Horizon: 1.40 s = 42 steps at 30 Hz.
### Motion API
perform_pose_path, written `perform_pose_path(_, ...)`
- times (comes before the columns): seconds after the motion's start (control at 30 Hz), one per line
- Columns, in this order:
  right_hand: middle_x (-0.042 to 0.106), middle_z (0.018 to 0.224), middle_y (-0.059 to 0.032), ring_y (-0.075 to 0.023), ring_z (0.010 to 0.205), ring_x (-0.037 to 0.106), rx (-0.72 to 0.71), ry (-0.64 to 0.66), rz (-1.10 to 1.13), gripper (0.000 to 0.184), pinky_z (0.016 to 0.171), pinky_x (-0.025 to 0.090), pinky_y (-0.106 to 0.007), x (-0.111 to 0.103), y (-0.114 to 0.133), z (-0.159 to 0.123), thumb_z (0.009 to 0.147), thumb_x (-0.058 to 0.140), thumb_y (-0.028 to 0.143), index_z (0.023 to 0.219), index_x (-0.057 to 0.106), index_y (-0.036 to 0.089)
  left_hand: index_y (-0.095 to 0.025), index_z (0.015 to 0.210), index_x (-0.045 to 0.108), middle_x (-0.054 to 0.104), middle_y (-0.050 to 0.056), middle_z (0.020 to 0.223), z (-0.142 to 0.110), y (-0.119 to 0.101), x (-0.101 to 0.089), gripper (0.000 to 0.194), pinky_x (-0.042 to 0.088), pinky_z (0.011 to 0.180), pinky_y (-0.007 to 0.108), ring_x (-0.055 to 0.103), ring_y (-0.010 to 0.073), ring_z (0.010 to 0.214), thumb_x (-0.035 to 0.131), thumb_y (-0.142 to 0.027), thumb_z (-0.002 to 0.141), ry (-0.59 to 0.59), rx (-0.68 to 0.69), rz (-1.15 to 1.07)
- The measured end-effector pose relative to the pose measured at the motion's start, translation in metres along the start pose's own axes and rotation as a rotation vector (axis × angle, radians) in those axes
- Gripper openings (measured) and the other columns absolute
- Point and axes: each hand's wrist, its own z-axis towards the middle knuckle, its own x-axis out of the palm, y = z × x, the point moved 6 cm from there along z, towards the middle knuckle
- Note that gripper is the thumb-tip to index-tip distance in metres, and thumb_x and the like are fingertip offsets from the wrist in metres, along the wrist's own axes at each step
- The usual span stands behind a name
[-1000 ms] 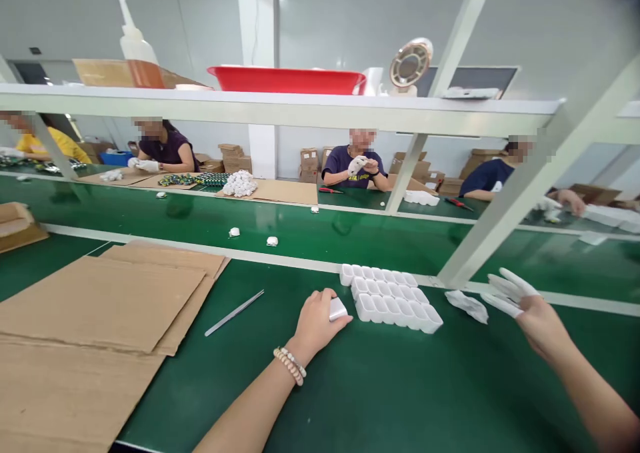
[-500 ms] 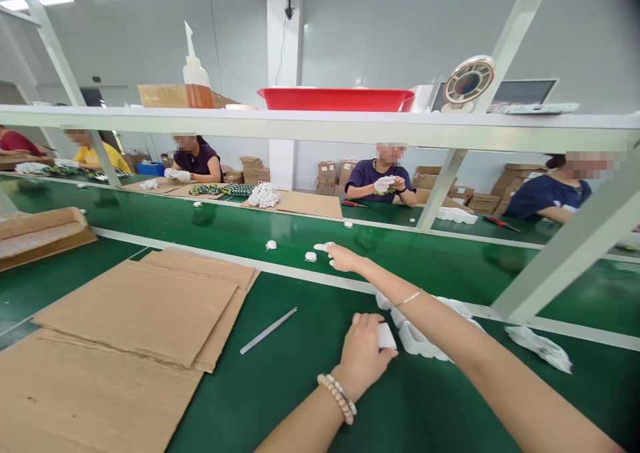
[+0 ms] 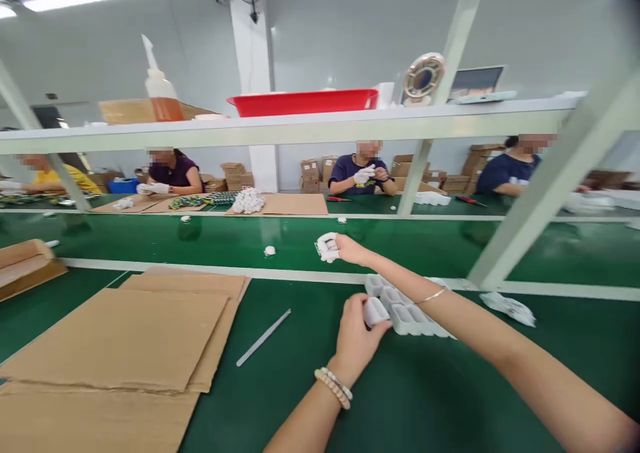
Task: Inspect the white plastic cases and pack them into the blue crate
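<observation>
My left hand [image 3: 356, 336] is closed round a small white plastic case [image 3: 375, 310] and rests on the green bench just left of a white compartment tray [image 3: 407, 314]. My right arm reaches across that tray to the conveyor belt [image 3: 225, 240]. My right hand [image 3: 340, 247], with white finger covers, is closed on a small white part [image 3: 326, 246] lifted off the belt. Another small white part [image 3: 270, 250] lies on the belt to its left.
Flat cardboard sheets [image 3: 125, 336] lie at the left with metal tweezers [image 3: 263, 337] beside them. A crumpled white glove [image 3: 507, 306] lies at the right. A slanted frame post [image 3: 525, 206] stands right of the tray. Several people work across the belt under a shelf with a red tub [image 3: 303, 102].
My right hand swung from the far right over to the belt, closed on a white part and lifted it. My left hand kept its hold on the white case.
</observation>
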Motion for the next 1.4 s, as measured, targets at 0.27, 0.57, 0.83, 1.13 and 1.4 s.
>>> perform_pose_path(0.27,0.069,0.102,-0.0083,-0.0209,0.082,0.066,-0.029,-0.268,0.389,0.063,0.073,0.057,-0.036,-0.030,0.007,-0.220,0.069,0.082,0.039,0.125,0.059,0.021,-0.021,0.116,0.049,0.057,0.007,0.118,-0.012,-0.022,0.000,0.039,0.050,0.096,0.037,0.060,0.0205,0.108,0.069,-0.022,0.082,0.002,0.183,-0.096)
perform_pose_path(0.57,0.068,0.108,-0.0087,-0.0203,0.081,0.064,-0.262,-0.488,-0.201,0.050,0.074,0.057,-0.035,-0.010,0.023,-0.284,0.084,0.070,0.039,0.132,0.058,0.029,-0.025,0.127,0.047,0.059,0.010,0.122,-0.029,-0.054,0.004,0.041,0.049,0.097,0.046,0.054,0.0256,0.116,0.063,-0.019,0.089,0.128,0.562,0.254)
perform_pose_path(0.83,0.067,0.100,-0.0092,-0.0184,0.077,0.064,-0.388,-0.548,-0.363,0.056,0.070,0.057,-0.031,-0.007,0.042,-0.292,0.089,0.065,0.034,0.141,0.047,0.027,-0.023,0.131,0.047,0.060,0.011,0.121,-0.036,-0.063,0.010,0.050,0.050,0.095,0.042,0.055,0.0243,0.114,0.067,-0.015,0.085,0.173,0.624,0.283)
perform_pose_path(1.13,0.064,0.093,-0.0069,-0.0177,0.072,0.061,-0.304,-0.556,-0.323,0.054,0.066,0.055,-0.031,-0.004,0.037,-0.292,0.090,0.063,0.037,0.141,0.047,0.027,-0.022,0.131,0.047,0.061,0.010,0.118,-0.037,-0.064,0.009,0.050,0.050,0.093,0.040,0.056,0.0244,0.111,0.067,-0.016,0.085,0.159,0.606,0.328)
perform_pose_path(1.4,0.060,0.084,-0.0059,-0.0169,0.065,0.056,-0.292,-0.525,-0.495,0.052,0.059,0.051,-0.030,0.000,0.038,-0.292,0.095,0.056,0.034,0.144,0.043,0.022,-0.021,0.131,0.047,0.061,0.011,0.118,-0.037,-0.064,0.011,0.049,0.051,0.093,0.041,0.055,0.0246,0.111,0.066,-0.017,0.086,0.177,0.621,0.354)
